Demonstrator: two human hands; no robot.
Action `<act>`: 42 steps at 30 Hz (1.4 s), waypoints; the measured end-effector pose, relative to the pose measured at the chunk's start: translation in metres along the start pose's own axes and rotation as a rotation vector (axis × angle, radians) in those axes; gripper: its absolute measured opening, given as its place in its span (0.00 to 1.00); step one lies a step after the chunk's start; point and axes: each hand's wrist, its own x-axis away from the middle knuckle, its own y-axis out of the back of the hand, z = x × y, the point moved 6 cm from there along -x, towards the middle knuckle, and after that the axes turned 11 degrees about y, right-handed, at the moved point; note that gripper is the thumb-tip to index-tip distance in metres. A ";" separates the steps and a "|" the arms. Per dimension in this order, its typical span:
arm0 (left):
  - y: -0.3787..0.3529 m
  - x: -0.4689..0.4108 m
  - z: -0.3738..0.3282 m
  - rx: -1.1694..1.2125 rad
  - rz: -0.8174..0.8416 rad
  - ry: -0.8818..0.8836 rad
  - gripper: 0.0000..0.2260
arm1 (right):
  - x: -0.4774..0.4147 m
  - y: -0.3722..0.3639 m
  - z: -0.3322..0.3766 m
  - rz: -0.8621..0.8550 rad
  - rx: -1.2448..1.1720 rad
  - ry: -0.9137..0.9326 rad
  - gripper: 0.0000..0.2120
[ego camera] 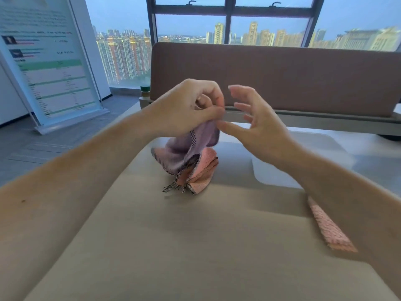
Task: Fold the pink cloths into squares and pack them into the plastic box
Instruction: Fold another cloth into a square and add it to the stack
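My left hand (pixel 191 107) pinches the top of a pink cloth (pixel 186 153) with a checkered border and holds it up above the table; the cloth hangs crumpled, its lower corner touching the tabletop. My right hand (pixel 258 124) hovers just right of the cloth's top with fingers spread, holding nothing. A second pink cloth (pixel 329 227) lies folded flat on the table at the right, partly hidden under my right forearm. The clear plastic box (pixel 303 148) sits on the table behind my right hand, its rim faint.
The beige table (pixel 173 246) fills the lower view. A brown padded partition (pixel 282 77) stands along its far edge. A poster stand (pixel 50 68) is on the floor at the left, and a small green-capped bottle (pixel 145 89) sits beside the partition.
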 end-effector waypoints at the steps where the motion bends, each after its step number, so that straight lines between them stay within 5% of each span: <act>1: -0.004 0.002 -0.009 0.015 0.080 0.002 0.03 | -0.003 0.001 0.005 0.062 -0.079 0.020 0.30; 4: -0.009 0.013 -0.016 0.031 0.223 0.058 0.05 | 0.010 0.003 0.012 0.213 -0.361 -0.024 0.24; 7: -0.017 0.025 -0.004 0.211 0.319 0.184 0.12 | 0.033 0.006 0.001 0.286 -0.293 -0.099 0.15; 9: -0.038 0.037 0.005 0.482 0.388 0.290 0.21 | 0.043 0.011 0.000 0.231 -0.272 -0.119 0.06; 11: -0.067 0.049 0.013 0.587 0.359 0.351 0.26 | 0.047 0.025 0.004 0.076 -0.302 -0.135 0.08; 17: -0.120 0.067 0.027 0.622 0.174 0.446 0.07 | 0.058 0.069 -0.009 -0.153 -0.353 -0.341 0.14; 20: -0.105 0.063 0.021 0.656 0.068 0.402 0.05 | 0.085 0.074 -0.028 -0.054 -0.521 -0.517 0.20; 23: -0.094 0.056 -0.009 0.345 0.122 0.201 0.11 | 0.107 0.061 -0.033 0.137 -0.669 -0.600 0.05; 27: -0.093 0.050 -0.031 0.044 0.187 0.066 0.12 | 0.109 0.060 -0.034 0.112 -0.687 -0.570 0.22; 36: -0.080 0.086 0.029 -0.190 0.163 0.106 0.05 | 0.114 0.096 -0.009 0.004 -0.090 -0.216 0.11; 42: -0.046 0.096 0.040 0.099 0.122 0.268 0.04 | 0.113 0.120 0.012 -0.062 0.093 -0.074 0.11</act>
